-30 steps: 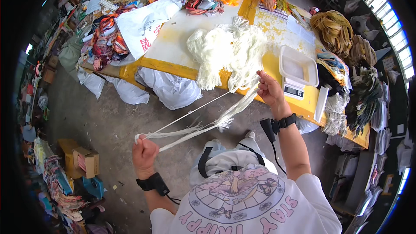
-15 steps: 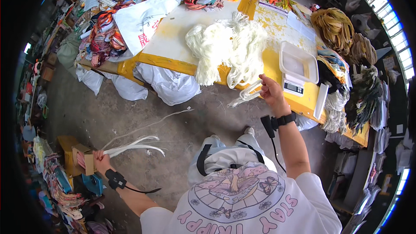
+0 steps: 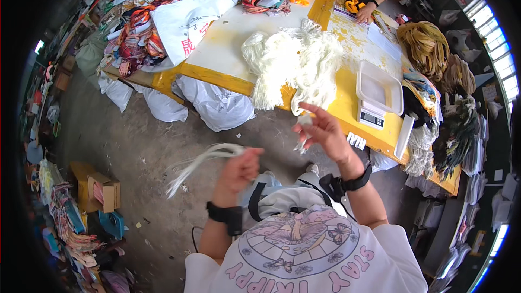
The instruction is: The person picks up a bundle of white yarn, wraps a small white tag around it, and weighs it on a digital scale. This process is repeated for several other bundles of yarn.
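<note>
A bundle of loose white yarn strands [image 3: 201,160] is gripped in my left hand [image 3: 237,172], its fingers closed and the strand ends trailing left over the floor. My right hand [image 3: 324,137] is at the table's near edge, index finger stretched out. Between its other fingers and thumb is a short piece of white yarn [image 3: 305,121], part of it hanging below. Just beyond that hand, cream-white yarn skeins [image 3: 317,57] lie heaped on the table [image 3: 209,76] and droop over its yellow edge.
Right of the skeins, a clear plastic tub [image 3: 379,87] sits on a digital scale [image 3: 371,118]. Coloured yarn [image 3: 138,38] and a white printed sack [image 3: 190,19] cover the table's left. Across it, a co-worker's hand [image 3: 364,13] rests near papers. White bags [image 3: 217,106] bulge below; an opened carton [image 3: 103,191] stands left.
My left hand has come from the carton at far left to the middle, carrying its white strands. My right hand has shifted slightly left. A co-worker has leaned in at the far side.
</note>
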A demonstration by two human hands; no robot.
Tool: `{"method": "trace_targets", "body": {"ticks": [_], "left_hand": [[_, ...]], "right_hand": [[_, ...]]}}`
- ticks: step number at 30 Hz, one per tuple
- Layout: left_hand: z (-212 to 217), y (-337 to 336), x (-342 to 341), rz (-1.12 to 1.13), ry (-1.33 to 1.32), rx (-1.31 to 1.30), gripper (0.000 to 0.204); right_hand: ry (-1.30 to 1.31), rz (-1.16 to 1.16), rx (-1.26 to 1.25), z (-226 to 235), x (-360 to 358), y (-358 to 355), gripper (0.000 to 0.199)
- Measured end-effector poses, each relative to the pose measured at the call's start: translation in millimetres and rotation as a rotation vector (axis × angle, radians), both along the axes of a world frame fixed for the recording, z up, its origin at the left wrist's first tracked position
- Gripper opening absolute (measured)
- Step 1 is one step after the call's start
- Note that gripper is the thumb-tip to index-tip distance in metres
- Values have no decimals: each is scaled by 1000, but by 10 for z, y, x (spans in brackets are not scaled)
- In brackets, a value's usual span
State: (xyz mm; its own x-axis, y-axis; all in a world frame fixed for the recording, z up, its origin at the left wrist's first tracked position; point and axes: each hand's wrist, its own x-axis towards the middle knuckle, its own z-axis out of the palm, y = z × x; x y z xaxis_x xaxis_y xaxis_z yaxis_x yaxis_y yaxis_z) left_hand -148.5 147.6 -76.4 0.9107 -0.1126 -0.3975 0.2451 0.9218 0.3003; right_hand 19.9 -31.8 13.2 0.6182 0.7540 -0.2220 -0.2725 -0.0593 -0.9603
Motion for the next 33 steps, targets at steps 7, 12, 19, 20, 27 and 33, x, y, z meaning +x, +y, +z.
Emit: {"method": "trace_targets", "body": {"ticks": [7,12,19,20,27,33], "left_hand": [[404,-382,542,3,8,243,25],[433,-485,595,184,91,327,19],[378,-553,595,292,79,398,12],[358,-555,591,294,78,398,12],[335,-545,578,379,38,663,17],[347,-521,554,325,94,591,21]], "right_hand": [[-210,25,-59,-62,-323,159,38],[-362,5,-133,-37,-368,173,35],[-135,-101,-21,-132,-361,151,34],[-153,-124,-43,-164,-356,146,36],[-28,-225,-33,-184,-331,177,35],[-169,-205,-58,-238,-374,170,35]]}}
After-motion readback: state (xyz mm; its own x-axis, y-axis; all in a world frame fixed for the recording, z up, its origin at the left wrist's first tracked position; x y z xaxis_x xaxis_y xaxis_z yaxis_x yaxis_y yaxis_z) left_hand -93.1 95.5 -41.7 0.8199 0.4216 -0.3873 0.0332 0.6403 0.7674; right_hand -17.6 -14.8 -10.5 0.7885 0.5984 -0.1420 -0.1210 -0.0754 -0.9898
